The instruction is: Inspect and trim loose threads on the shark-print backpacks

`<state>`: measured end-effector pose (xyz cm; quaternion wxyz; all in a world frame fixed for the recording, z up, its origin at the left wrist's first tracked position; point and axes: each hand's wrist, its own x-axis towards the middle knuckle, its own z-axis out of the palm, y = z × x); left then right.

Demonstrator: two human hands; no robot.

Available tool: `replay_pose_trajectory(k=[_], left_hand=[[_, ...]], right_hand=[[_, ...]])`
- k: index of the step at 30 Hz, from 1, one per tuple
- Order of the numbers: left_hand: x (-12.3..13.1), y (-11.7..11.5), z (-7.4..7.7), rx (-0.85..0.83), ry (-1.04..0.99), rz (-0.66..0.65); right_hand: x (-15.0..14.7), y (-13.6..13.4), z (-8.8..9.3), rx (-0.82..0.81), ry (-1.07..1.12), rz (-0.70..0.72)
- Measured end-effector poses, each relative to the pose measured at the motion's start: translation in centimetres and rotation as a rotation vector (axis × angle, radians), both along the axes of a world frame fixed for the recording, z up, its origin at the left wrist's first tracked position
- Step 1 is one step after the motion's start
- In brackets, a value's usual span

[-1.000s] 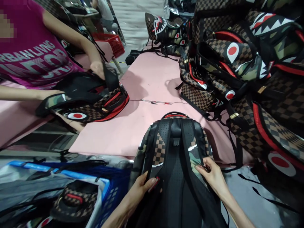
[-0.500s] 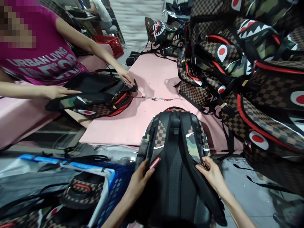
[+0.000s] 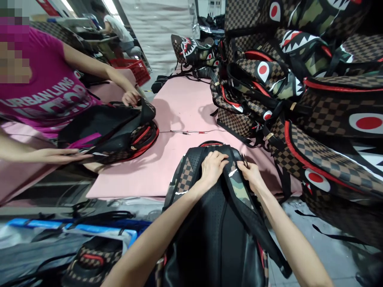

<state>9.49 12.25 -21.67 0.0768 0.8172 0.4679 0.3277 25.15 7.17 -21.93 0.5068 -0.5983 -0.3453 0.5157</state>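
A black backpack (image 3: 209, 231) with checked and camouflage strap panels stands upright before me, its back panel toward me and its top against the table edge. My left hand (image 3: 213, 167) is closed at the top of the right-hand shoulder strap (image 3: 239, 187), fingertips pinching its upper end. Just right of it, my right hand (image 3: 250, 173) is closed around what look like small dark thread snips (image 3: 244, 160), their points up beside the strap's outer edge. The fine detail between the fingertips is too small to make out.
A pink table (image 3: 128, 175) lies ahead, with a thin red-and-white item (image 3: 191, 132) on it. Piled checked backpacks (image 3: 311, 159) fill the right side. At left, a co-worker in a magenta shirt (image 3: 44, 83) handles another backpack (image 3: 119, 123). A blue crate (image 3: 133, 237) holds bags.
Both my hands have moved up from the strap sides to the top of the right-hand strap. My view has shifted slightly right. The co-worker's hands have shifted on the other backpack.
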Motion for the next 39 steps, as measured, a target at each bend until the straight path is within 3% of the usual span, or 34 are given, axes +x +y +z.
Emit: replay_pose_trajectory(k=[5,12,15,19,22,27,35,39], left_hand=[[-0.6,2.3,0.5,0.263,0.177,-0.273],[0.8,6.1,4.3,0.413,0.663,-0.803],[1.5,7.0,5.3,0.454,0.782,-0.934],[1.8,7.2,5.5,0.546,0.819,-1.033],[1.3,6.9,5.0,0.592,0.818,-1.005],[0.0,5.5,3.5,0.534,0.708,-0.790],[-0.5,4.0,1.1,0.518,0.354,-0.601],[-0.4,3.8,0.1,0.324,0.064,-0.399]], right_hand=[[-0.4,2.7,-0.4,-0.002,0.094,-0.017],[0.0,2.8,-0.8,-0.020,0.160,-0.028],[0.1,3.0,-0.9,-0.030,0.177,-0.025],[0.1,3.0,-0.9,-0.041,0.181,-0.022],[0.0,2.8,-0.9,-0.041,0.183,-0.030],[-0.4,2.5,-0.6,-0.042,0.192,-0.038],[-0.4,2.4,-1.0,-0.021,0.178,-0.050],[-0.3,2.4,-1.1,-0.028,0.189,-0.047]])
